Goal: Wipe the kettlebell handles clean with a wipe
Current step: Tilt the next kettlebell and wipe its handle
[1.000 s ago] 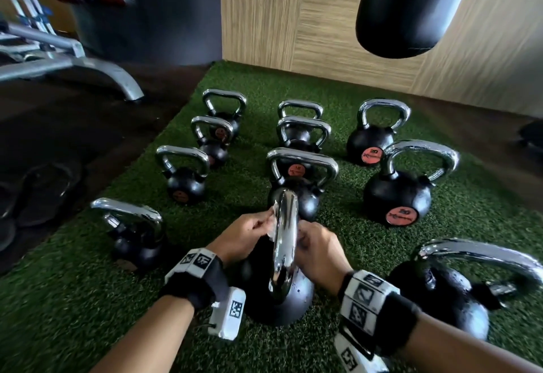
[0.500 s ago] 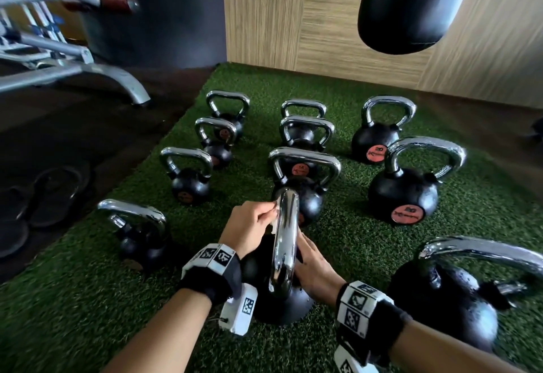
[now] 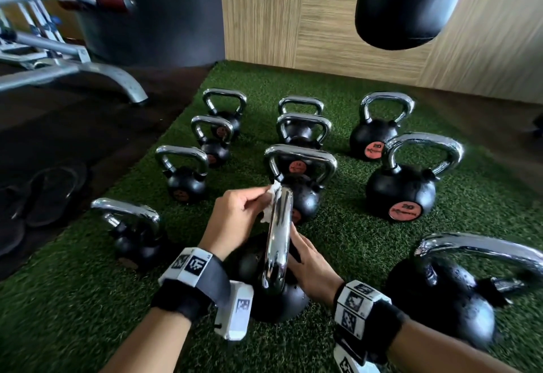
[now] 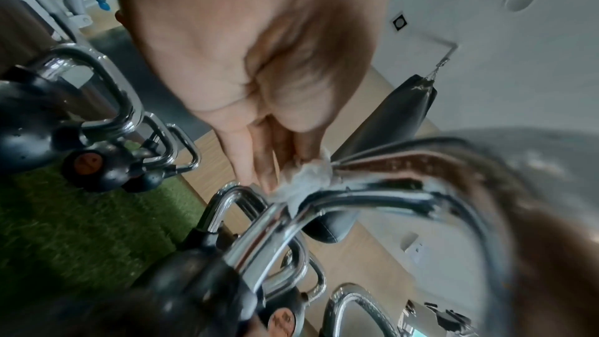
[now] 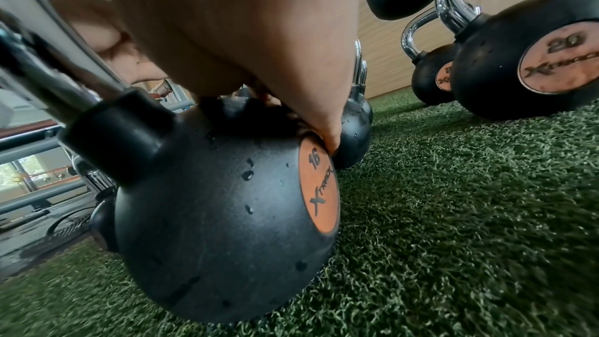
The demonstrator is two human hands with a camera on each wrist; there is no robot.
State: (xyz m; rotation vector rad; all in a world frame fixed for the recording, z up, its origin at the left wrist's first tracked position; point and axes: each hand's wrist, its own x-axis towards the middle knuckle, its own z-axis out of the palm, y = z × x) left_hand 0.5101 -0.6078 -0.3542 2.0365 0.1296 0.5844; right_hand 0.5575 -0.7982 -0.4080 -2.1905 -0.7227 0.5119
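A black kettlebell (image 3: 273,302) marked 16 (image 5: 227,214) stands on green turf right in front of me, its chrome handle (image 3: 277,240) running away from me. My left hand (image 3: 260,200) pinches a small white wipe (image 3: 271,202) against the far top end of that handle. In the left wrist view the wipe (image 4: 308,176) sits bunched between the fingertips and the handle (image 4: 372,194). My right hand (image 3: 305,258) lies low on the handle's right side. Its fingers (image 5: 324,127) press on the ball beside the orange disc.
Several more chrome-handled kettlebells stand on the turf: a 20 (image 3: 402,193) at right, a large one (image 3: 440,293) near right, one (image 3: 132,234) at left. A black punch bag (image 3: 408,2) hangs ahead. A bench frame (image 3: 73,70) and sandals (image 3: 44,196) are on the dark floor at left.
My right hand left the top of the handle and dropped onto the kettlebell's ball. My left hand stayed at the handle's far end, where the wipe now shows.
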